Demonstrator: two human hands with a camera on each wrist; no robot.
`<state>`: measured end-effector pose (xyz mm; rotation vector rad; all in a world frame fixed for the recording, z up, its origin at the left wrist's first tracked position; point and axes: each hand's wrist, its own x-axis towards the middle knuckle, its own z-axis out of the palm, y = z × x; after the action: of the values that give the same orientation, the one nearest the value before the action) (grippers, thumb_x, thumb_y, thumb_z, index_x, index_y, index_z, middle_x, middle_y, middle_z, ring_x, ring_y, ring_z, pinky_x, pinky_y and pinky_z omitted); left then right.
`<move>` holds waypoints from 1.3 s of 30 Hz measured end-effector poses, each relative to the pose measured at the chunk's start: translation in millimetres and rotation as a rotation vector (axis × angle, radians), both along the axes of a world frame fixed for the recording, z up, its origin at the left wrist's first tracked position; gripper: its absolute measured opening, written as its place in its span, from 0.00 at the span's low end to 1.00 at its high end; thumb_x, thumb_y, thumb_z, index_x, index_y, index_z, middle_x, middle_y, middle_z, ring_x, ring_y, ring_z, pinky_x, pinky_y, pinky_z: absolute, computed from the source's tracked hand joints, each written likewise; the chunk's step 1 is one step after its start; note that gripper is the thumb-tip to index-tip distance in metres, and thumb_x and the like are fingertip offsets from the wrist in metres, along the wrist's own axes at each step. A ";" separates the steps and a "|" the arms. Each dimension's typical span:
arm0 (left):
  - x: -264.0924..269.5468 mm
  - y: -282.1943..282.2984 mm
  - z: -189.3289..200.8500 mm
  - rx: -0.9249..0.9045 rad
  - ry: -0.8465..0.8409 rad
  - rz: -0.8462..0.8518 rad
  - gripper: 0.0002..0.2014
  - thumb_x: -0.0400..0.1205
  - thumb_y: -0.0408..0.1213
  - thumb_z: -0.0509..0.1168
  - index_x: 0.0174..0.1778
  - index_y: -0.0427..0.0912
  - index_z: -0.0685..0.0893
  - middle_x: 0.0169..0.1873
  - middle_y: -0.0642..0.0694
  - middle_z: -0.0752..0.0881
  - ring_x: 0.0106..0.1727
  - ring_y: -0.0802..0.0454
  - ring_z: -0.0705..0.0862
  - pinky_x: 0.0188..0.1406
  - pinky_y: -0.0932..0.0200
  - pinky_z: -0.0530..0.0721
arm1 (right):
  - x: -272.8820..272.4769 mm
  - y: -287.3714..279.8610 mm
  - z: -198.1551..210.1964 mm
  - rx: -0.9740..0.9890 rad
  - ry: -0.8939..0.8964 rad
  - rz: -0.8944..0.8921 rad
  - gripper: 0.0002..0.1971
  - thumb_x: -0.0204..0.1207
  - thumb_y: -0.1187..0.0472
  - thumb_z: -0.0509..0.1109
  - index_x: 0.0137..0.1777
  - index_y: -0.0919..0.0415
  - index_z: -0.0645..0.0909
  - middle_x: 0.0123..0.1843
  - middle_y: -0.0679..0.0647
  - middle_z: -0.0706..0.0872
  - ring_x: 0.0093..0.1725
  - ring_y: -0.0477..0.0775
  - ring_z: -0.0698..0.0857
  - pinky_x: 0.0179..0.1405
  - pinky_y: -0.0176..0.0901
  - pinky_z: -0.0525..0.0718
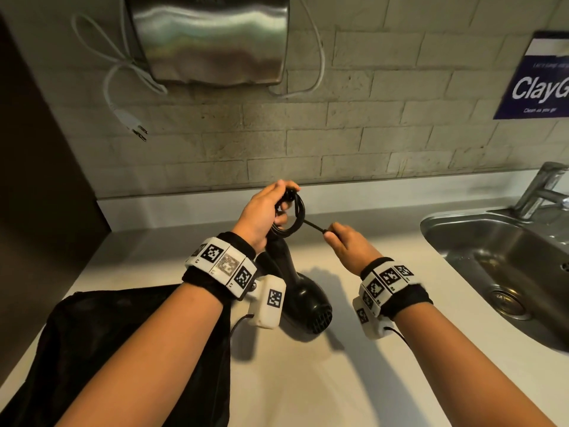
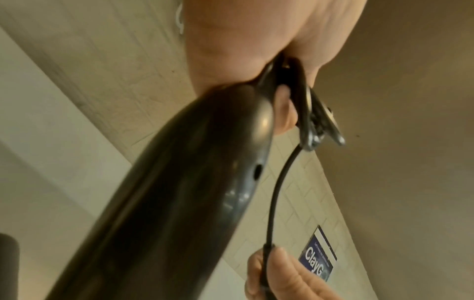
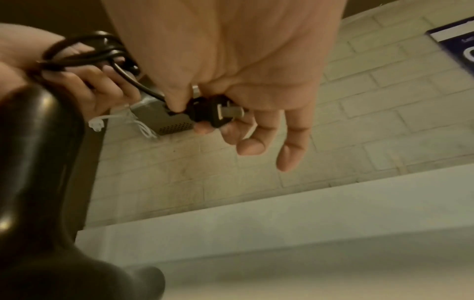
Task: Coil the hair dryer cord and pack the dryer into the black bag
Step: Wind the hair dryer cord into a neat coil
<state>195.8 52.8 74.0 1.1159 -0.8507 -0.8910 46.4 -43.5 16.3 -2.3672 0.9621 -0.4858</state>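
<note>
Plug (image 3: pixel 216 114) in right hand (image 3: pixel 231 71), wrist view only

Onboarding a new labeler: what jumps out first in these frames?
Centre of the head view: the left hand holds the coiled cord at the top of the black hair dryer, while the right hand pinches the plug at the cord's end. The black bag lies lower left on the counter; a steel sink sits right.
</note>
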 end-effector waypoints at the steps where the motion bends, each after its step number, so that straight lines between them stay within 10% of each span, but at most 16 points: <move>1: -1.2 -0.5 -0.1 0.005 -0.033 0.012 0.13 0.85 0.43 0.55 0.38 0.48 0.83 0.26 0.52 0.72 0.20 0.62 0.67 0.16 0.73 0.64 | -0.7 -1.4 -2.3 -0.006 0.009 -0.013 0.14 0.82 0.55 0.55 0.58 0.63 0.75 0.50 0.64 0.77 0.51 0.64 0.79 0.50 0.45 0.73; 9: -1.7 -1.8 -3.3 0.003 -0.201 0.072 0.08 0.80 0.32 0.64 0.39 0.50 0.82 0.27 0.53 0.75 0.18 0.64 0.70 0.17 0.75 0.66 | 15.1 15.4 -1.9 -0.027 -0.025 -0.005 0.13 0.78 0.60 0.61 0.60 0.52 0.80 0.64 0.58 0.78 0.64 0.60 0.77 0.68 0.61 0.72; 12: 0.1 -2.0 -6.1 -0.031 -0.221 0.098 0.08 0.80 0.31 0.63 0.41 0.50 0.82 0.30 0.51 0.74 0.20 0.65 0.72 0.21 0.76 0.70 | 22.4 24.2 -0.6 0.045 -0.160 0.030 0.14 0.79 0.63 0.60 0.63 0.61 0.76 0.61 0.58 0.84 0.61 0.57 0.82 0.63 0.49 0.79; 15: 2.3 -1.7 -8.4 -0.020 -0.267 0.098 0.09 0.80 0.31 0.63 0.43 0.52 0.82 0.29 0.52 0.74 0.19 0.64 0.72 0.20 0.75 0.69 | 25.0 27.8 6.5 0.127 -0.282 -0.029 0.11 0.81 0.62 0.57 0.53 0.66 0.79 0.39 0.54 0.84 0.44 0.55 0.83 0.37 0.35 0.79; 22: 2.2 3.4 -2.8 0.030 -0.311 -0.045 0.07 0.80 0.32 0.65 0.45 0.51 0.84 0.23 0.59 0.77 0.18 0.63 0.69 0.19 0.73 0.68 | 12.5 12.2 62.4 -0.202 -0.351 -0.271 0.11 0.79 0.56 0.60 0.47 0.59 0.83 0.44 0.61 0.88 0.45 0.63 0.83 0.46 0.53 0.82; 33: -2.4 4.1 1.3 0.061 -0.323 -0.188 0.11 0.80 0.33 0.64 0.57 0.43 0.84 0.14 0.57 0.70 0.16 0.63 0.65 0.17 0.72 0.65 | 5.0 29.2 96.4 -0.519 -0.307 -0.297 0.11 0.80 0.56 0.59 0.51 0.57 0.82 0.47 0.57 0.89 0.48 0.60 0.85 0.39 0.45 0.76; 39: -4.1 -3.0 0.6 0.064 -0.400 -0.059 0.07 0.80 0.39 0.65 0.52 0.48 0.85 0.28 0.54 0.75 0.26 0.60 0.70 0.22 0.72 0.70 | 9.2 41.0 91.7 -0.397 -0.537 -0.196 0.09 0.79 0.61 0.61 0.46 0.64 0.81 0.36 0.54 0.86 0.34 0.49 0.80 0.36 0.42 0.77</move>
<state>191.7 49.8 74.5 1.3551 -1.1937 -0.7573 55.6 -2.5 107.9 -2.2748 0.8992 -1.4171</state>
